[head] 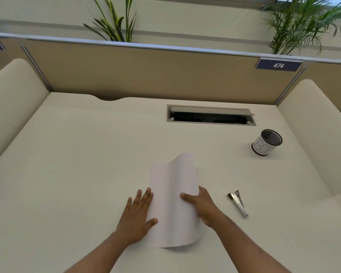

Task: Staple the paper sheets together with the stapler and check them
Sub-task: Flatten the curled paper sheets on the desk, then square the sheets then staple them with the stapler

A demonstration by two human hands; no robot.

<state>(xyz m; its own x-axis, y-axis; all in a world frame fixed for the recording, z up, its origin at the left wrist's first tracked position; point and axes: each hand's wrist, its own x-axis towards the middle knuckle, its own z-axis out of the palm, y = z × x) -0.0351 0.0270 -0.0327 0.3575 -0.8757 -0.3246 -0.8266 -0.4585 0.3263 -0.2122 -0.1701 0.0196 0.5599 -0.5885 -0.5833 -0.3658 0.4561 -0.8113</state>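
Note:
White paper sheets (172, 196) lie on the cream desk in front of me, their right side curled up off the surface. My left hand (137, 214) rests flat on the desk with fingers spread, its thumb on the sheets' left edge. My right hand (202, 205) grips the raised right edge, thumb on top of the paper and fingers beneath. A small silver stapler (238, 203) lies on the desk to the right of my right hand, apart from it.
A mesh pen cup (266, 142) with a white label stands at the back right. An open cable hatch (211, 115) is set into the desk behind the sheets. Partition walls (146, 73) close the desk at the back and both sides.

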